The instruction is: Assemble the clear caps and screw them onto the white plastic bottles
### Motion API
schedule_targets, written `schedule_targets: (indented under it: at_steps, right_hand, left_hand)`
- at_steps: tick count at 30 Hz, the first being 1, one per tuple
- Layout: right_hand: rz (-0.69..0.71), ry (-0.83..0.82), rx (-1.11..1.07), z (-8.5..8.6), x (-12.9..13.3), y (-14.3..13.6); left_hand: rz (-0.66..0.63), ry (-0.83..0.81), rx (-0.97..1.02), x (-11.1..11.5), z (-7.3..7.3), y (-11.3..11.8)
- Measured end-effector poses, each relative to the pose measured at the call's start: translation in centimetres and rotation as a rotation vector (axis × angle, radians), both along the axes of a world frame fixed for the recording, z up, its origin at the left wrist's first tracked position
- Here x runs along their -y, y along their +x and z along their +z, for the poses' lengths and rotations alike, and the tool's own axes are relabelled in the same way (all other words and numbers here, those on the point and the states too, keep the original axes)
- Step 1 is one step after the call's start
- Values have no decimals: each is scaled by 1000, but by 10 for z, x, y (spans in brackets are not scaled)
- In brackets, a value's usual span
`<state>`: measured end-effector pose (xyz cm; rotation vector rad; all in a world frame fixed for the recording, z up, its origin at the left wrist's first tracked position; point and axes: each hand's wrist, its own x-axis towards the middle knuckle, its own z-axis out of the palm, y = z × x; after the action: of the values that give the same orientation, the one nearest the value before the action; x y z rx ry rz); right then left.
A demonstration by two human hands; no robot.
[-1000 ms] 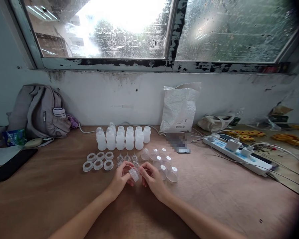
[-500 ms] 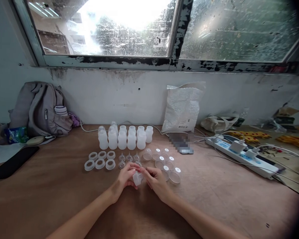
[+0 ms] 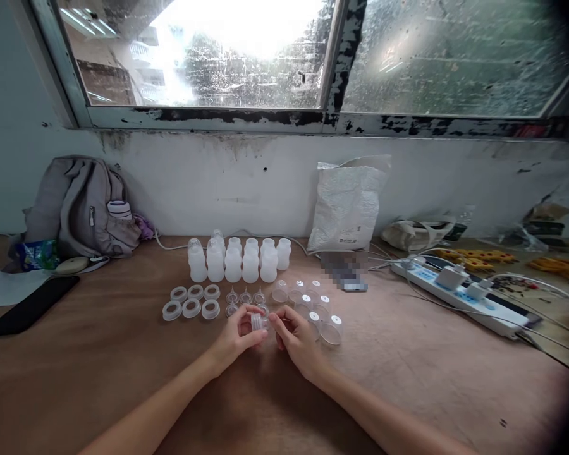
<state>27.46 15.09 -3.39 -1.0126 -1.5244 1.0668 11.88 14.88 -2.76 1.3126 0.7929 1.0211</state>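
Rings [image 3: 172,316] lie left of your left hand [image 3: 238,336], which is curled round a clear cap [image 3: 256,322], held sideways seemingly so your right hand [image 3: 299,344], fingertips drawn together, can reach its tip, clear covers [image 3: 332,335] just beyond.

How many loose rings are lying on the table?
6 rings: three in the back row, three in the front, all left of the pointed clear teats.

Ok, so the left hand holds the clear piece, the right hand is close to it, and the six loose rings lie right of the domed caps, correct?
One thing is off: in the head view the six loose rings lie left of the domed caps. The left hand holds the clear piece, the right hand close to it.
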Motion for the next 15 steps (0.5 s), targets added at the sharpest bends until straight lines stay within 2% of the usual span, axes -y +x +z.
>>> schedule_targets:
  at_steps: [6, 8, 11, 13, 14, 15]
  right_hand:
    - [61, 113, 107, 5, 1, 3]
    - [46, 126, 108, 8, 3, 4]
    - [3, 141, 106, 10, 4, 5]
    - [-11, 176, 139, 10, 5, 5]
    - [-11, 202, 163, 9, 5, 6]
    - [-7, 234, 188, 8, 6, 5]
  left_hand:
    - [66, 151, -158, 1, 1, -9]
    - [137, 249, -216, -1, 7, -9]
    - [365, 430, -346, -18, 34, -10]
    - [494, 587, -600, -42, 63, -13]
    - [494, 651, -805, -56, 79, -15]
    - [477, 660, -883, -73, 94, -17]
